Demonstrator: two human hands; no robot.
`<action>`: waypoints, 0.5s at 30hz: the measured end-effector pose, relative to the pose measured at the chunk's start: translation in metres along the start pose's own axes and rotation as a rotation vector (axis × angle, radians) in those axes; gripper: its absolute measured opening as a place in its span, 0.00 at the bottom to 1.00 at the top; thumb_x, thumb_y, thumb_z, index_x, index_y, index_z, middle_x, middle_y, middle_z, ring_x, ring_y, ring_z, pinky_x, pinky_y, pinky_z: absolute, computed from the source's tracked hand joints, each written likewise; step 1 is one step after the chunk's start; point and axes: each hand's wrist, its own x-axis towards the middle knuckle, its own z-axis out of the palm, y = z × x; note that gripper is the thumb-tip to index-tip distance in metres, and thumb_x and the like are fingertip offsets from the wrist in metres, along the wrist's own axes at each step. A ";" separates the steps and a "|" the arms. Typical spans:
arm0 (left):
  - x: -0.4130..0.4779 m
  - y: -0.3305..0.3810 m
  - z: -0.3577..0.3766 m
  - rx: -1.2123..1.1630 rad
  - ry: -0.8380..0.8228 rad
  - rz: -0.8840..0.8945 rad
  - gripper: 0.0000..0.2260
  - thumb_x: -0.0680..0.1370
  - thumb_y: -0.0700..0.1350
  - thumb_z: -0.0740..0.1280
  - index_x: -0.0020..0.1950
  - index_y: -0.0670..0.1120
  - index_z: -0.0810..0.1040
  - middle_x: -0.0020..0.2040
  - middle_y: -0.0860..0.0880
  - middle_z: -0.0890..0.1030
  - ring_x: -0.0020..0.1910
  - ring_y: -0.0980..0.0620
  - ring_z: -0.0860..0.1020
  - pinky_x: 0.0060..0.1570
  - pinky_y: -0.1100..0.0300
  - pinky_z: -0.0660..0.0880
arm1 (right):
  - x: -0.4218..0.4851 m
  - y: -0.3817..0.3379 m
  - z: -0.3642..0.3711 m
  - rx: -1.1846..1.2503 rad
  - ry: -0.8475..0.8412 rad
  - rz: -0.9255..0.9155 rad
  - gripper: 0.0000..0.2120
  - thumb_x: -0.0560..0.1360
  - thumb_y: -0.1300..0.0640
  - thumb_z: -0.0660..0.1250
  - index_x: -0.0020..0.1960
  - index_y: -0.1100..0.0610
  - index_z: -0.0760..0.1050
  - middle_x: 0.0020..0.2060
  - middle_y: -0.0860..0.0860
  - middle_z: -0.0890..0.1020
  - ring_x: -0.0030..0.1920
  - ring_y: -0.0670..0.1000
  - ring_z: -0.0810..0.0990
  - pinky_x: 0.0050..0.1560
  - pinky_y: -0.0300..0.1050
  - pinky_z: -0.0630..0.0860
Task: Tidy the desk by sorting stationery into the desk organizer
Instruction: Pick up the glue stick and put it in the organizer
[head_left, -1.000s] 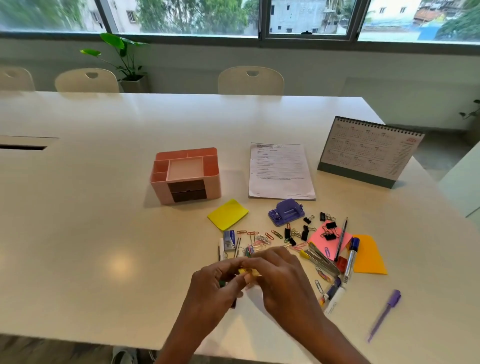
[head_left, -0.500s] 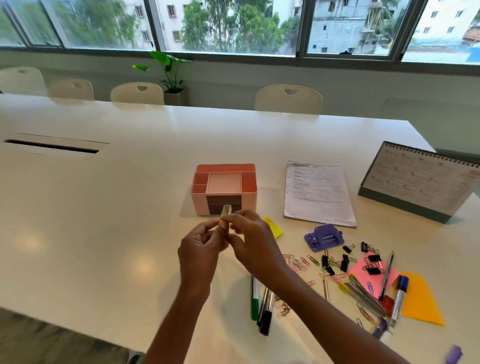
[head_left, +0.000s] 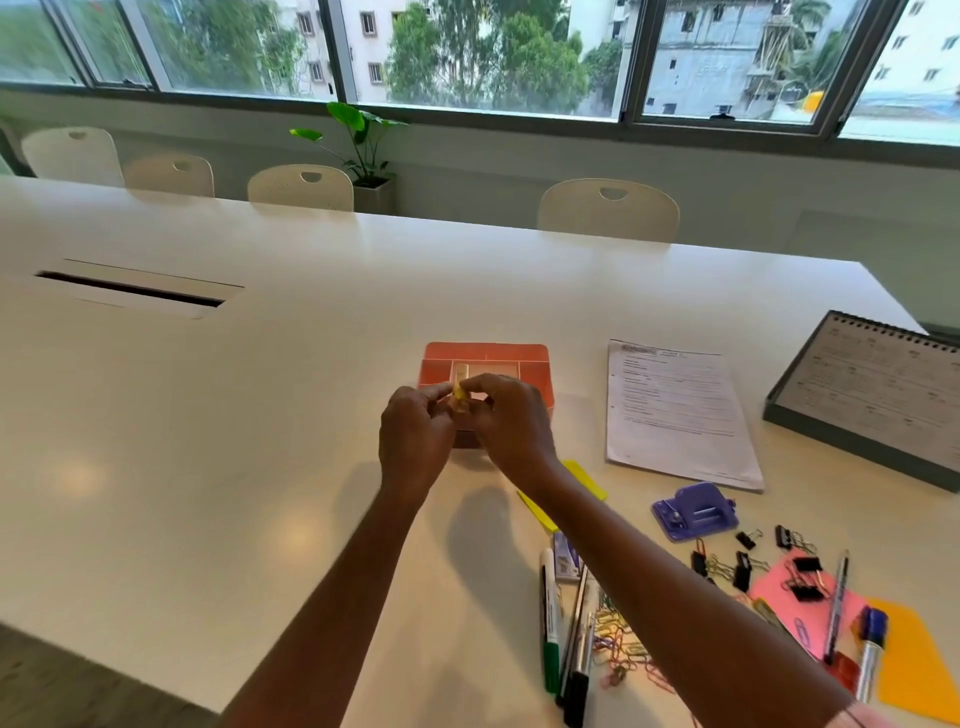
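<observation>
Together, left hand (head_left: 415, 441) and right hand (head_left: 511, 423) pinch one yellow piece (head_left: 460, 404).

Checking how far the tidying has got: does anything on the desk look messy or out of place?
Yes. Coloured paper clips lie in a loose tangle beside the pens, and black binder clips are strewn on and around the pink notepad, all outside the organizer. Nothing looks spilled or damaged.

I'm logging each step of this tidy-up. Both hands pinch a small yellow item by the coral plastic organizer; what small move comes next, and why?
Probably lower the small yellow item into an open top compartment of the coral plastic desk organizer: the left hand and right hand pinch it just at that box's near edge.
</observation>
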 end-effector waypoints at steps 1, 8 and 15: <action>0.005 -0.003 0.001 0.025 -0.003 -0.003 0.15 0.80 0.46 0.68 0.66 0.52 0.85 0.58 0.47 0.86 0.56 0.48 0.84 0.57 0.48 0.83 | 0.004 0.002 0.005 -0.025 0.006 0.004 0.09 0.76 0.54 0.75 0.55 0.52 0.88 0.49 0.50 0.89 0.46 0.50 0.87 0.44 0.52 0.83; 0.024 -0.013 0.007 0.155 0.050 -0.002 0.12 0.81 0.48 0.72 0.65 0.54 0.85 0.57 0.48 0.86 0.52 0.48 0.86 0.49 0.48 0.85 | 0.023 0.010 0.023 -0.215 0.015 0.004 0.09 0.80 0.56 0.71 0.57 0.50 0.87 0.50 0.49 0.89 0.50 0.52 0.86 0.44 0.49 0.84; 0.026 -0.009 0.006 0.190 0.049 -0.020 0.12 0.81 0.50 0.73 0.64 0.52 0.86 0.56 0.47 0.86 0.51 0.47 0.85 0.47 0.50 0.85 | 0.034 0.023 0.030 -0.266 0.011 -0.046 0.11 0.80 0.57 0.71 0.61 0.48 0.85 0.56 0.48 0.88 0.56 0.52 0.85 0.46 0.52 0.85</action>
